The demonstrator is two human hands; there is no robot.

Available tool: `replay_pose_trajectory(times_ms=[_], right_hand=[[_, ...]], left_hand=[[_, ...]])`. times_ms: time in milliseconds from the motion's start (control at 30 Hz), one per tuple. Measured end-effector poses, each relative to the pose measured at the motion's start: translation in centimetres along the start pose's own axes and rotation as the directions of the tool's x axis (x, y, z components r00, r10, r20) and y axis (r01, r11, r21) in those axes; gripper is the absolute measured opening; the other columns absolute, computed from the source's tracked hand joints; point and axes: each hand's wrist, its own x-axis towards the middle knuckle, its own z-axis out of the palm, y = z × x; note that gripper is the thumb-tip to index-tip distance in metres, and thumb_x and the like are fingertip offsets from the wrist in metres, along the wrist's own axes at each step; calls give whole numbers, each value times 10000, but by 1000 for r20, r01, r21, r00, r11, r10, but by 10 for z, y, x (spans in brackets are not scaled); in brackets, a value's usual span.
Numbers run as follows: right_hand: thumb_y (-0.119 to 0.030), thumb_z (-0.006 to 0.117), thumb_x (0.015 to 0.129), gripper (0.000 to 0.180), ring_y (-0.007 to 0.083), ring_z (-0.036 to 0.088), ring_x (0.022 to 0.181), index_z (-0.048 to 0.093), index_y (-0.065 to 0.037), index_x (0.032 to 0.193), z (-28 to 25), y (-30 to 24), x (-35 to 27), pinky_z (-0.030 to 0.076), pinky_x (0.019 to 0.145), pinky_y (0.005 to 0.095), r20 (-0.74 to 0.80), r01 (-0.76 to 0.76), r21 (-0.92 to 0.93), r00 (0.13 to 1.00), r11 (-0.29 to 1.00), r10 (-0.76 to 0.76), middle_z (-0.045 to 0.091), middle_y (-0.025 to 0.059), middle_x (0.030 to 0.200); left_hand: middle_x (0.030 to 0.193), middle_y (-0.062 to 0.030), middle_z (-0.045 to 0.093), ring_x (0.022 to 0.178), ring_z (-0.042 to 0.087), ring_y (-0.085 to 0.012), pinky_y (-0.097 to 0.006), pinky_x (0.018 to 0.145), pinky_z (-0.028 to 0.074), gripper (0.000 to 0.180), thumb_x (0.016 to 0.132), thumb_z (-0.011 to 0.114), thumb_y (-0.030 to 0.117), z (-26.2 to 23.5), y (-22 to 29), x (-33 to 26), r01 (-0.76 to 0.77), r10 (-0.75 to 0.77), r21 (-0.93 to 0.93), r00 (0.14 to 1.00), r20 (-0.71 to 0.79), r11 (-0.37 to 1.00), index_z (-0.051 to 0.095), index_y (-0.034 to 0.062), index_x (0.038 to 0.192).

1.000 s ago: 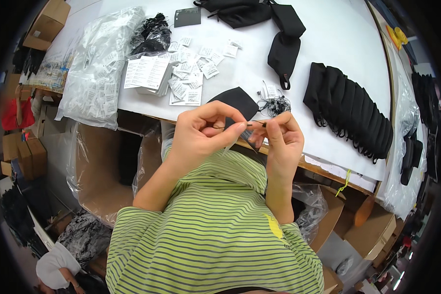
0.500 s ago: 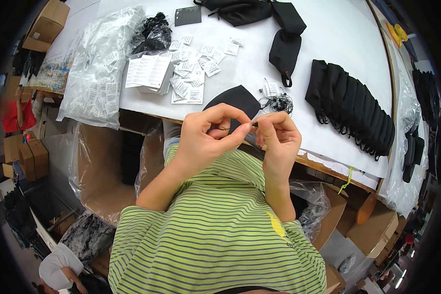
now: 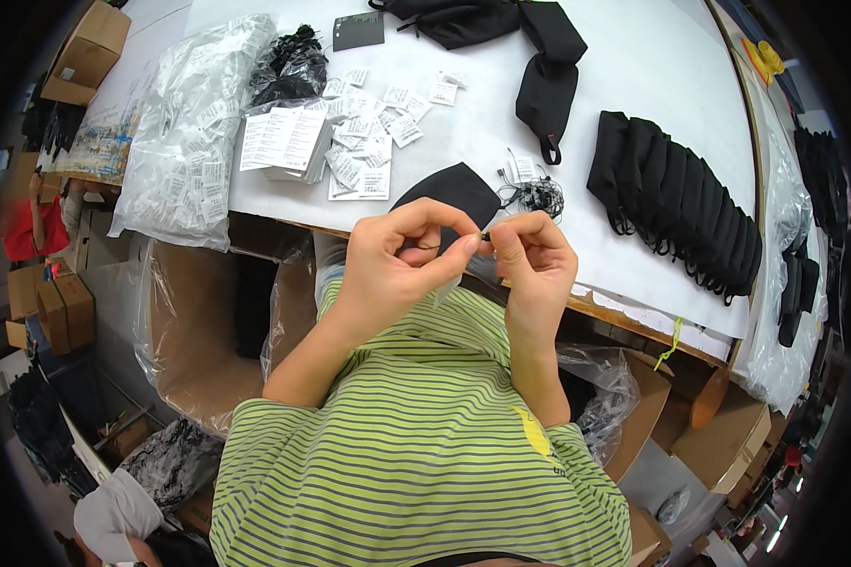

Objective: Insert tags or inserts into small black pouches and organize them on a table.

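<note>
My left hand and my right hand meet just above the table's front edge, thumb and forefinger pinched on each. Between the fingertips is a small black piece, mostly covered, so its kind does not show. A pale, clear scrap hangs below my left fingers. Behind the hands, a flat black fabric item lies on the white table, partly hidden by my left hand. Just beyond my right hand sits a tangle of thin black strings, with a small white packet beside it.
Left of centre are scattered white packets, a stack of printed cards and a large clear bag of packets. Black pouches stand in a row at right. An open carton sits below the table edge.
Both hands keep almost the same place, their fingertips shifting slightly around the small black piece. The pale scrap under my left fingers now shows. A person at lower left has shifted.
</note>
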Motion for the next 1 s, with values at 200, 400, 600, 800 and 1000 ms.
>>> replay_pose_trajectory(times_ms=[200, 400, 600, 800, 1000], right_hand=[[-70, 698, 829, 121, 62, 561, 658, 595, -8, 819, 2, 2, -1, 388, 560, 173, -10, 69, -4, 998, 998, -69, 609, 23, 741], [-114, 625, 883, 164, 72, 502, 654, 543, -29, 769, -19, 6, 0, 382, 600, 208, 93, 13, 32, 995, 999, -16, 552, 12, 735], [-176, 512, 920, 115, 95, 494, 733, 527, -67, 885, -64, 65, 0, 418, 684, 256, -263, -284, -80, 931, 955, 255, 521, 13, 833], [-176, 583, 913, 156, 67, 522, 625, 538, -51, 830, -71, 113, -2, 427, 535, 201, 254, -650, 561, 724, 512, 641, 519, -24, 694], [-158, 614, 902, 267, 72, 525, 728, 566, -16, 1123, -62, 103, 8, 438, 620, 195, 352, -699, 347, 715, 625, 604, 596, 49, 946]], left_hand=[[525, 77, 324, 492, 268, -1, -193, 442, 199, 80, 797, 674, 50, 8, -3, -3, -54, 56, 72, 998, -26, 996, 644, 15, 863], [528, 65, 385, 487, 304, -6, -194, 437, 230, 77, 793, 690, 65, 7, -5, 2, -90, 86, 75, 995, 50, 993, 659, 30, 855], [542, 55, 441, 490, 341, -13, -185, 456, 272, 84, 778, 715, 75, 11, -7, 14, -115, 136, -82, 928, 347, 990, 672, 31, 835], [662, 4, 601, 535, 464, -43, -192, 499, 355, 71, 739, 726, 26, 38, -8, 2, 19, 52, -113, 800, 598, 993, 685, 17, 796], [705, -21, 606, 572, 504, -76, -207, 523, 389, 107, 774, 716, 71, 54, -12, -5, 25, 152, -212, 620, 770, 977, 679, 10, 855]])
